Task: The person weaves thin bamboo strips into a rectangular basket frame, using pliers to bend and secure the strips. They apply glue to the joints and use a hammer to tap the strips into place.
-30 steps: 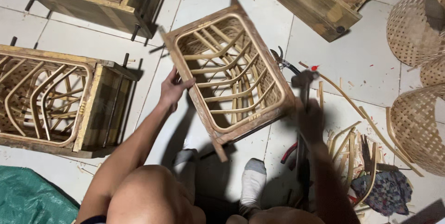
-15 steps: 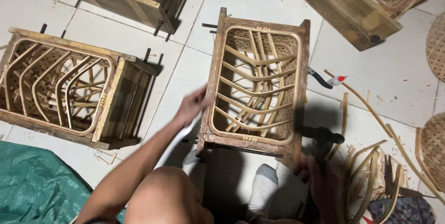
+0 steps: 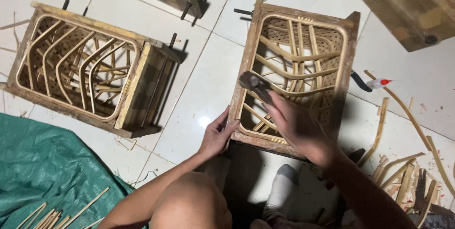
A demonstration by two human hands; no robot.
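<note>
Head camera: a seated person steadies a rattan-panelled wooden frame (image 3: 296,75) on the white tile floor (image 3: 204,77), the left hand (image 3: 217,135) pressed open against its near corner. The right hand (image 3: 296,127) is closed on a blurred hammer (image 3: 256,84) over the frame's left rail. Good practice: hold the frame firm, strike squarely, fingers clear. Counted: four frames, two only partly visible; one hammer; one green tarpaulin (image 3: 42,162); loose rattan strips (image 3: 403,172), too many to number.

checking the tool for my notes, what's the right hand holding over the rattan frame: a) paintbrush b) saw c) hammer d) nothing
c: the right hand grips a hammer over the rattan frame, while the left hand steadies its near corner.
</note>
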